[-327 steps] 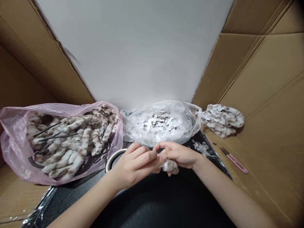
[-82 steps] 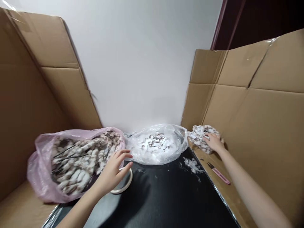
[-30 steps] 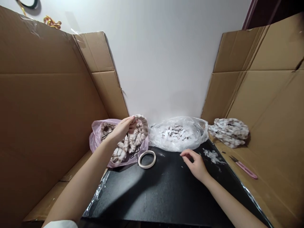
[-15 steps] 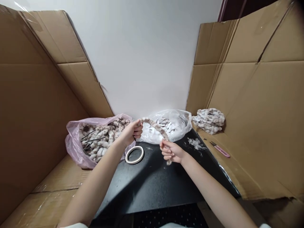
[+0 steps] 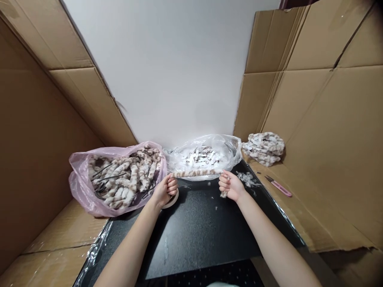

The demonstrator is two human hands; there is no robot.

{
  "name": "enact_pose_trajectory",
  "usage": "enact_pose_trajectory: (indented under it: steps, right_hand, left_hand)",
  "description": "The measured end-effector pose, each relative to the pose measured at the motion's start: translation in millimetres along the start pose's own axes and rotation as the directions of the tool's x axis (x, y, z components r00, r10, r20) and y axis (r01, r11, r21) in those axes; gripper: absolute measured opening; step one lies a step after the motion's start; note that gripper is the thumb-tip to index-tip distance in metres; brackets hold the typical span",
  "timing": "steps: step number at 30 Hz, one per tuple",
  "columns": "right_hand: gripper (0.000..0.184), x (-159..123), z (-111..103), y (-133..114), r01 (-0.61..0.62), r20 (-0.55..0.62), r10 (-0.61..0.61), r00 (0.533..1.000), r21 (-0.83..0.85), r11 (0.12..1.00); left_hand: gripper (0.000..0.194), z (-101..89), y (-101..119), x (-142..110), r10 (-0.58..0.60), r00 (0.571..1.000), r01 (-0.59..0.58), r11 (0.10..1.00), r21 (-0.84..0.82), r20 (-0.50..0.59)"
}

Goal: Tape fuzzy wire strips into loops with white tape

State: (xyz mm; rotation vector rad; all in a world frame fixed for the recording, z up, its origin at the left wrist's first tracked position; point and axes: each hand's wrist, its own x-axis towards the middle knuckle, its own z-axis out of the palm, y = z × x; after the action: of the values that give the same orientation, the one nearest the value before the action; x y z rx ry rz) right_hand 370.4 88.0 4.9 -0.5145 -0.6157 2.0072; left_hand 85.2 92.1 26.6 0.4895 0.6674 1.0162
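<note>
A brown-and-white fluffy strip [image 5: 197,173] is stretched straight and nearly level between my two hands, above the black table [image 5: 197,227]. My left hand [image 5: 166,190] is closed around its left end, in front of a roll of tape [image 5: 171,201] that it partly covers. Around the other end, the fingers of my right hand [image 5: 230,185] are wrapped, and a short tuft sticks out below them. Just behind the strip lies a clear plastic bag [image 5: 229,149] with many small white and dark pieces.
A pink plastic bag [image 5: 79,175] full of similar fluffy strips with dark stems stands at left. On the right are a bundle of fluffy strips [image 5: 265,148], pink thread snips [image 5: 279,186] and loose fluff [image 5: 247,179]. Cardboard walls [image 5: 335,151] flank the table.
The strip went from a curved arc to a straight line. My hands moved apart, the left one lower and now over the tape roll, the right one further right. The view shifted slightly.
</note>
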Motion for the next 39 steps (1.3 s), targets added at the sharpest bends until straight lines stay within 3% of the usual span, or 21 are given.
enact_pose_trajectory:
  steps: [18, 39]
  right_hand:
    - [0.039, -9.2, -14.6, -25.3, 0.177, -0.087, -0.171, 0.981, 0.07, 0.982]
    - [0.041, -7.6, -12.6, -22.9, 0.145, -0.056, -0.141, 0.988, 0.074, 0.987]
  left_hand:
    - [0.04, -5.0, 14.2, -4.9, 0.023, 0.998, -0.029, 0.995, -0.1, -0.06]
    - [0.039, -7.5, 20.8, -7.6, 0.222, 0.965, -0.24, 0.962, -0.128, -0.142]
